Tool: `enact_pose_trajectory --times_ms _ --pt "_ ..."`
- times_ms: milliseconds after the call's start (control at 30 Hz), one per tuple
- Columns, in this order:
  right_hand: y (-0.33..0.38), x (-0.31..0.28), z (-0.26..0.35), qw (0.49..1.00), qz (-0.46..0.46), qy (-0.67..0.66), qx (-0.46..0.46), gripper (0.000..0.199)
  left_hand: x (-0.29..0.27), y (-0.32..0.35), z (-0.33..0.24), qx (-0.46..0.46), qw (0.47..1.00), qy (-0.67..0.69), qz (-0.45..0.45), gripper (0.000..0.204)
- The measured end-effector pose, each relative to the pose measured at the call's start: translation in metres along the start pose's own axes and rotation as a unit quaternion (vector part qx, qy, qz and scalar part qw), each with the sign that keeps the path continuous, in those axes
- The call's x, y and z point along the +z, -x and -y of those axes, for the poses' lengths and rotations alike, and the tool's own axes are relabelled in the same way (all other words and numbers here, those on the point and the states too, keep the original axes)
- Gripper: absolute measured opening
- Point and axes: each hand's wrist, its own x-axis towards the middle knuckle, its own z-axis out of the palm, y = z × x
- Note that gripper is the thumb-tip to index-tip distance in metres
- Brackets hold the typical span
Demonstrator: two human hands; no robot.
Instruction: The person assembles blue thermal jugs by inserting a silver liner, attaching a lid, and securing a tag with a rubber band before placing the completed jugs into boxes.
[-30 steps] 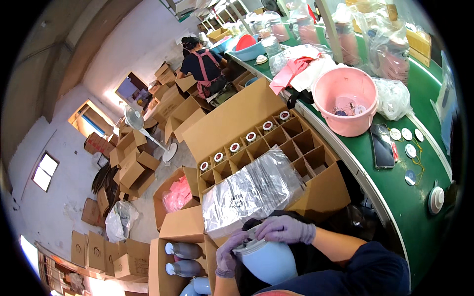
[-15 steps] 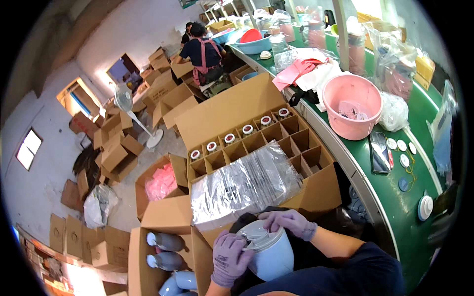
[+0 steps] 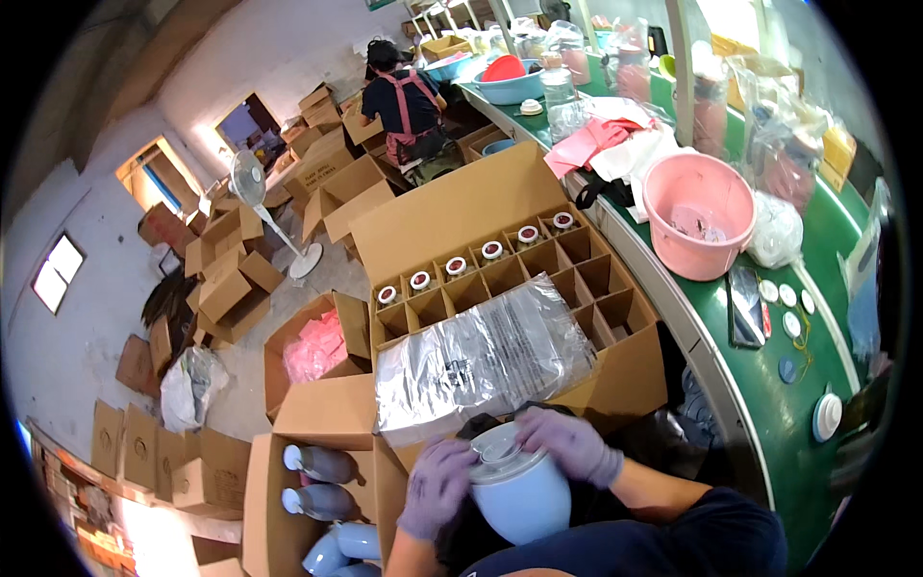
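Note:
A light-blue rounded pot point(image 3: 524, 502) stands upright in my lap, with a greyish, see-through lid point(image 3: 498, 444) on top. My left hand point(image 3: 437, 489), in a lilac glove, grips the left side of the lid's rim with its fingers bent. From the far right, my right hand point(image 3: 575, 447), gloved likewise, curls its fingers over the lid's edge. Just beyond the pot, a stack of clear plastic bags point(image 3: 486, 358) lies across a divided carton point(image 3: 630, 380). White-capped bottles point(image 3: 492, 250) stand along the carton's far row.
An open carton with several blue-grey flasks point(image 3: 322, 502) is at my left; behind it sits a box of pink sheets point(image 3: 315, 351). To the right runs a green bench point(image 3: 692, 298) with a pink bucket point(image 3: 700, 216) and a phone point(image 3: 745, 308). A co-worker point(image 3: 402, 111) sits farther back, near a fan point(image 3: 248, 178).
My left hand has shifted slightly left and up along the lid's rim. My right hand's fingers have closed further over the lid. The whole view has turned slightly.

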Motion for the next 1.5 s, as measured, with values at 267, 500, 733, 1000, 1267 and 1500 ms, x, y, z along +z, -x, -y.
enact_pose_trajectory --times_ms 267,500,733,1000,1267,1500 --pt "-0.011 0.024 0.063 0.977 0.146 0.128 -0.09 0.038 0.04 0.029 0.041 -0.189 0.952 0.177 -0.162 0.031" --pt "-0.021 0.009 0.04 0.967 0.091 0.239 -0.009 0.052 0.008 0.0 0.009 0.071 0.99 0.101 -0.065 0.035" --pt "-0.012 0.045 0.042 0.984 0.029 0.153 0.083 0.06 0.027 0.026 0.037 -0.055 0.973 0.175 -0.137 0.041" --pt "-0.016 0.067 0.057 0.939 0.148 0.292 -0.1 0.071 0.032 0.032 0.062 0.016 0.997 0.062 -0.034 0.045" --pt "-0.029 0.083 0.074 0.927 0.166 0.319 -0.106 0.075 0.066 0.024 0.12 -0.01 0.984 0.148 -0.095 0.028" --pt "-0.013 0.061 0.051 0.954 0.094 0.285 -0.017 0.078 0.016 0.015 0.042 0.064 0.985 0.092 -0.13 0.032"
